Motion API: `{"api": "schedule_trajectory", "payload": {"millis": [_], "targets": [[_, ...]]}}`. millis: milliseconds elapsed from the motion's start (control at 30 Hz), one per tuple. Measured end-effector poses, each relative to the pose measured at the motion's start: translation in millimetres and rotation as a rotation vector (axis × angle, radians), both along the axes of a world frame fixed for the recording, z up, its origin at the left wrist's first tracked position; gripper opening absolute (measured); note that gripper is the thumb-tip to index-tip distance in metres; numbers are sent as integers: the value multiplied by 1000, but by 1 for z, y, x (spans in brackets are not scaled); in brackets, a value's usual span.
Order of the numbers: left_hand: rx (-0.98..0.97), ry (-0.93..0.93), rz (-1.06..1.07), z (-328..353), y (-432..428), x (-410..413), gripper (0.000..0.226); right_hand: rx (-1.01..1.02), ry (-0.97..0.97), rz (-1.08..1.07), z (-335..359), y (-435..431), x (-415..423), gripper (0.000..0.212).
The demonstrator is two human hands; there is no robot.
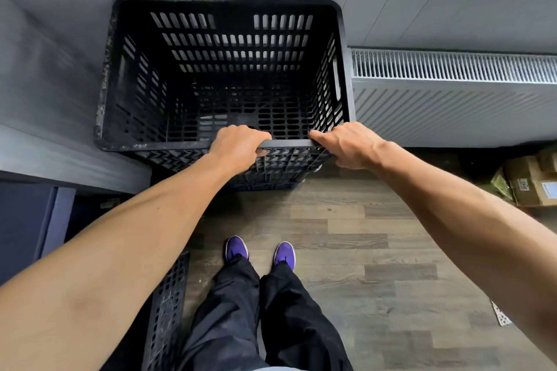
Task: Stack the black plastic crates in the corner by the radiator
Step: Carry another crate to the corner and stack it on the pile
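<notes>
A tall black slotted plastic crate (224, 48) stands in the corner against the grey wall, just left of the white radiator (452, 93). It seems to sit on top of another black crate (271, 181), whose wall shows below its near rim. My left hand (238, 146) grips the near rim from above, fingers curled over the edge. My right hand (346, 144) grips the same rim at the near right corner. The crate is empty inside.
Another black crate's wall (167, 310) stands by my left leg. A dark blue cabinet (30, 226) is at the left. Cardboard boxes (530, 181) lie on the wood floor under the radiator's right end. My purple shoes (260, 251) stand close behind the stack.
</notes>
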State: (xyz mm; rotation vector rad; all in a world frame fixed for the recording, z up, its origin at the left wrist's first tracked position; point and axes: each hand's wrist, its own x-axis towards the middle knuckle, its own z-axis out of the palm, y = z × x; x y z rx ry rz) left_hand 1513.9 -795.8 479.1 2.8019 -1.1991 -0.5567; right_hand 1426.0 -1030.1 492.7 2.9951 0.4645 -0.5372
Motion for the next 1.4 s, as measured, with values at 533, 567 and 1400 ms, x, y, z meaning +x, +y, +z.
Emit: {"api": "schedule_trajectory", "payload": {"millis": [533,567,1400], "targets": [[-33,-115,-10,-5,3,-4,9,71,-145,-22,-18,0,-7,38],[-30,-121,-17,-4,3,-4,11,87,-138,-13,-18,-2,-7,37],[214,-31,97,12,165,57,16,167,5,-17,-26,126,69,26]]}}
